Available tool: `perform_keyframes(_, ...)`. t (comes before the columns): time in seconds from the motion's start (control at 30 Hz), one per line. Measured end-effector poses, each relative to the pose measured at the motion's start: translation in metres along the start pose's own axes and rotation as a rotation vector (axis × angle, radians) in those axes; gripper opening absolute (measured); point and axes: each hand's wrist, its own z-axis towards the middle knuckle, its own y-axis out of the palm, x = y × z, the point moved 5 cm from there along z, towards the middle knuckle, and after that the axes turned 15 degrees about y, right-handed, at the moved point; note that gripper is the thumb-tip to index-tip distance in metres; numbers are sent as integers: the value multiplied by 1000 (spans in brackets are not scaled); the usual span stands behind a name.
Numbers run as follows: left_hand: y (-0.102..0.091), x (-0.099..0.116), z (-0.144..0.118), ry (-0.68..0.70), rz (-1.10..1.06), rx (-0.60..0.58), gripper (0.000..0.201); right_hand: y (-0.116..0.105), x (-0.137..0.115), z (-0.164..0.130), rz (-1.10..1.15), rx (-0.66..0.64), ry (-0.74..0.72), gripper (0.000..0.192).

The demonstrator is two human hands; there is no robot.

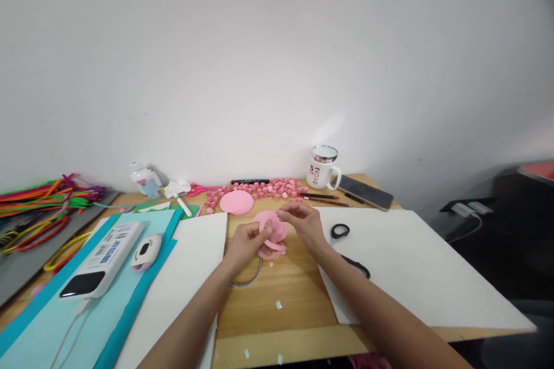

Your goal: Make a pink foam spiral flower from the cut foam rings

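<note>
Both of my hands hold one pink paper spiral (273, 232) above the wooden desk (285, 300). My left hand (245, 244) pinches its lower left part. From the right, my right hand (302, 221) grips the upper edge with its fingertips. A loose coil of the spiral hangs below, just over the wood. A clear tape ring (249, 278) lies under my left wrist. Black scissors (348, 248) lie on the white sheet (415, 265) beside my right forearm.
Pink paper discs (236, 202) and several small pink rolled pieces (264, 189) lie at the back, with a mug (322, 167), phone (366, 191), pencils and a marker. A power bank (104, 259), blue sheets and coloured pipe cleaners (38, 207) fill the left side.
</note>
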Motion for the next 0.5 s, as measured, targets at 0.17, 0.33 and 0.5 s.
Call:
perform_keyframes(0.17,-1,4,0,-8,-268,18,31,-2,4,2,18,23,42,19)
perform_keyframes(0.33,-4,7,2,39,-58,27,34,2,5,2,-7,-36,79,20)
perform_keyframes(0.5,-7,16,2,109,-4,134,36,10,7,1,-43,-116,119,22)
